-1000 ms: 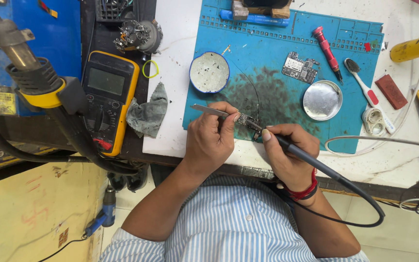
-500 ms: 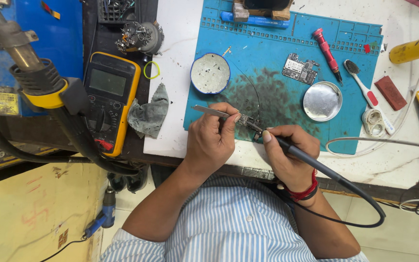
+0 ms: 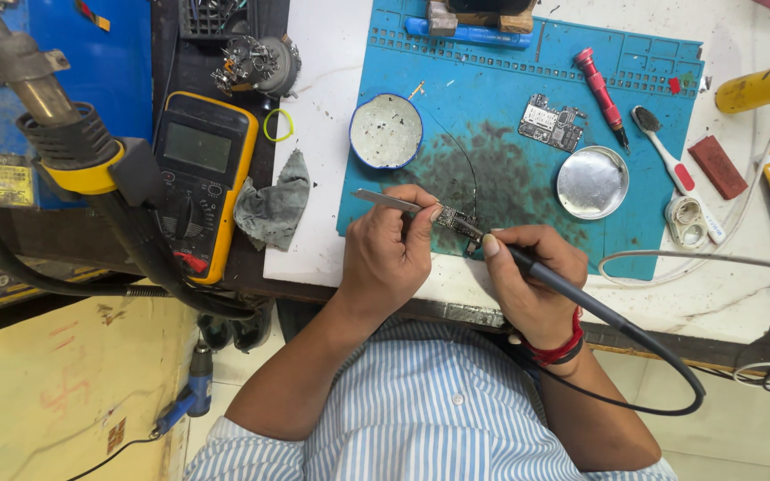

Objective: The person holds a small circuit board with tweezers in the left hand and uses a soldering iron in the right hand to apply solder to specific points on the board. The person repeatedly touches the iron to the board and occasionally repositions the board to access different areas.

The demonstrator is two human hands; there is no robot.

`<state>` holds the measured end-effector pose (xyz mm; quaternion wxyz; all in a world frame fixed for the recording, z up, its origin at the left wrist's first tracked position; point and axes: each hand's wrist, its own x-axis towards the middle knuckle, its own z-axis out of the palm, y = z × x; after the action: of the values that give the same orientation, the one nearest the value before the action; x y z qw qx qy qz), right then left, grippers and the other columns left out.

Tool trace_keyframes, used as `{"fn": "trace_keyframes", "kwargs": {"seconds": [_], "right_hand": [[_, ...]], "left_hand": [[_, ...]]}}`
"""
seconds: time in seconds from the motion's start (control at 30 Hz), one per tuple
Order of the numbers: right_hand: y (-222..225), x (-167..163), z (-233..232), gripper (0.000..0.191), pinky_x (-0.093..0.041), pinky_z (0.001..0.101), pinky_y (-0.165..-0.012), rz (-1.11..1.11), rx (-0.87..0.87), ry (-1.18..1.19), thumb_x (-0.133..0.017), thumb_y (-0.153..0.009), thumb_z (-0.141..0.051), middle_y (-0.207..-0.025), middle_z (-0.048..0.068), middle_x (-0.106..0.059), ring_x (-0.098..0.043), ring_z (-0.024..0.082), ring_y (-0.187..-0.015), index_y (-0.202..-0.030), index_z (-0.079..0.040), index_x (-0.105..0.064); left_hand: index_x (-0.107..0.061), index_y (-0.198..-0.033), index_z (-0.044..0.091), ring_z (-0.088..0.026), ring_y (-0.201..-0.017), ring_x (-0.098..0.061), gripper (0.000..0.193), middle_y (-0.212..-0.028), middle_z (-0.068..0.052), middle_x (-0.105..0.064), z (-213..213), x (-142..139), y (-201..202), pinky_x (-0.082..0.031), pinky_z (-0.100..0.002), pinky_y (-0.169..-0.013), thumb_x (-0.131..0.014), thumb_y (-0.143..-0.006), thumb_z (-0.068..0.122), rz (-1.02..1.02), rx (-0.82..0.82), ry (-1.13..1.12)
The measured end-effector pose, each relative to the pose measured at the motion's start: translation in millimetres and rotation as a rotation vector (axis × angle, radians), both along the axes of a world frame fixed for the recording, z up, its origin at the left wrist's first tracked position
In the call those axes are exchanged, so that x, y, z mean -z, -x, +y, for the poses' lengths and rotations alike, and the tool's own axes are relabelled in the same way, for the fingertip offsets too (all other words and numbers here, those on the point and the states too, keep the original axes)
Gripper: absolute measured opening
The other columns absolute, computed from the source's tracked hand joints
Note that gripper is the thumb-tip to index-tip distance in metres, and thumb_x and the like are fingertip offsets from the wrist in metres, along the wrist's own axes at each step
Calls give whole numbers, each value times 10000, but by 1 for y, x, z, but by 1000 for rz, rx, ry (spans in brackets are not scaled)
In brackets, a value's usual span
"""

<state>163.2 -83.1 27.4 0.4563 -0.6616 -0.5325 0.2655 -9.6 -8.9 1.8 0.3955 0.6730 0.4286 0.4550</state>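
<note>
Soldering was under way: my left hand [image 3: 389, 254] gripped tweezers [image 3: 385, 200] pinning the small circuit board [image 3: 458, 222], my right hand [image 3: 536, 276] gripped the soldering iron [image 3: 563, 289] at its right edge; I judged the joint unfinished.

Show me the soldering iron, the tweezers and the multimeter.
soldering iron [image 3: 552, 281]: head view, on its black handle by the right hand.
tweezers [image 3: 383, 199]: head view, on the bare metal end.
multimeter [image 3: 194, 148]: head view, on its grey screen.
</note>
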Motion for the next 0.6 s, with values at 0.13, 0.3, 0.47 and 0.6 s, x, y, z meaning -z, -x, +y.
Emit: {"fn": "trace_keyframes", "kwargs": {"seconds": [0.13, 0.3, 0.47, 0.6], "right_hand": [[1, -1, 1, 82, -457, 205, -612, -5, 3, -4, -746, -954, -32, -788, 34, -702, -606, 50, -676, -983, 21, -691], [1, 0, 2, 85, -469, 207, -621, -10, -15, -8, -746, -953, -30, -806, 40, -705, -619, 52, -690, -1000, 23, -698], [0, 1, 0, 80, -445, 208, -602, -15, -23, -8, -746, -949, -25, -791, 39, -695, -589, 53, -667, -995, 24, -703], [1, 2, 0, 85, -453, 202, -622, 49, 15, -26, -735, -976, -36, -803, 25, -694, -596, 40, -694, -1010, 24, -686]], "left_hand": [[-574, -1047, 25, -177, -635, -656, 102, -926, -75, -702, 2, 1, -1, -503, -324, -576, -667, -1025, 62, -4, 3, -13], [-580, -1041, 21, -164, -600, -636, 102, -881, -62, -691, 2, 0, 0, -489, -319, -555, -674, -1022, 58, -5, 7, 19], [-574, -1046, 23, -160, -618, -646, 103, -915, -69, -699, 2, -1, 0, -498, -315, -566, -668, -1025, 60, -15, 5, -4], [-581, -1042, 24, -163, -603, -637, 103, -891, -65, -698, 2, -1, 0, -489, -319, -559, -676, -1021, 58, 2, -1, 15]]}}
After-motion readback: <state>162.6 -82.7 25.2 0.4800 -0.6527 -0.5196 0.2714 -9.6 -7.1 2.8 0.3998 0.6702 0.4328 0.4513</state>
